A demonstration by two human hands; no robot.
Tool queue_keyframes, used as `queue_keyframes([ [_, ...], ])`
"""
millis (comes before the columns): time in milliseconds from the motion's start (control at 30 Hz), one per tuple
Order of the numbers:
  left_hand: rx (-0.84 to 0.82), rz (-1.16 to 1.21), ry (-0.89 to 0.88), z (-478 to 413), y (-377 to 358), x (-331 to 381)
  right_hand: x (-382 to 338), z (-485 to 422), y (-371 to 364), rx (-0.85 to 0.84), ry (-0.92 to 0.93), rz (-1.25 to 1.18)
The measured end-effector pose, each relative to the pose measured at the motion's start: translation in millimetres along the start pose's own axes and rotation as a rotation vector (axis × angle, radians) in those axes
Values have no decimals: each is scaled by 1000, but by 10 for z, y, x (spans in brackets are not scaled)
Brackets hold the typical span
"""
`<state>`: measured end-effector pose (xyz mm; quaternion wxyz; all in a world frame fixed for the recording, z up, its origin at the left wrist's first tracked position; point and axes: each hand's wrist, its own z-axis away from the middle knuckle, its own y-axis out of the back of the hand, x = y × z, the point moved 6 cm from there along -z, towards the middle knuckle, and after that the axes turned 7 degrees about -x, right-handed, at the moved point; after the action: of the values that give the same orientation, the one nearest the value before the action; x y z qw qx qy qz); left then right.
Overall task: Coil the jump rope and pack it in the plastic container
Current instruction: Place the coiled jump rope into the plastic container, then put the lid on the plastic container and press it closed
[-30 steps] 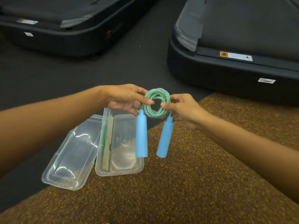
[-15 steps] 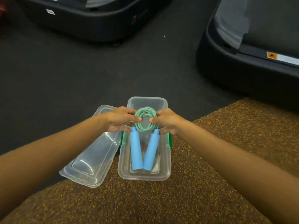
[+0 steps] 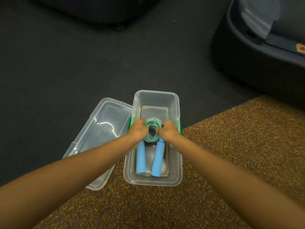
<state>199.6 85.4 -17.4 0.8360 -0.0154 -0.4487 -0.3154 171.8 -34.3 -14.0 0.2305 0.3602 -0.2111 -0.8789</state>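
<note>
The jump rope is a tight blue-green coil with two light blue handles. It sits low inside the clear plastic container, handles pointing toward me along the bottom. My left hand pinches the coil's left side and my right hand pinches its right side. Both hands reach down into the box. My fingers hide part of the coil.
The clear lid lies open on the floor, touching the container's left wall. Green latches show on the box sides. A speckled brown mat lies under the near half. Black treadmill bases stand at the far right and far back.
The coiled rope went from being held in the air above the mat down into the container. The handles now lie along the box bottom, and my view has tilted further down.
</note>
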Motion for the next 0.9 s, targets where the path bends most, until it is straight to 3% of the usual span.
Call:
queue_keyframes([
  [200,-29,58,57,-104,-66,-150,23,7,-80,8,-21,91],
  [367,-28,128,1,-123,-24,-172,-42,193,-58,3,22,101],
  [633,11,247,-201,569,650,518,-494,628,-43,66,272,-351],
  [800,76,298,-211,715,1220,359,-1146,860,-396,-70,432,-481],
  [900,139,310,-167,740,1415,90,-1318,861,-759,-173,424,-469],
])
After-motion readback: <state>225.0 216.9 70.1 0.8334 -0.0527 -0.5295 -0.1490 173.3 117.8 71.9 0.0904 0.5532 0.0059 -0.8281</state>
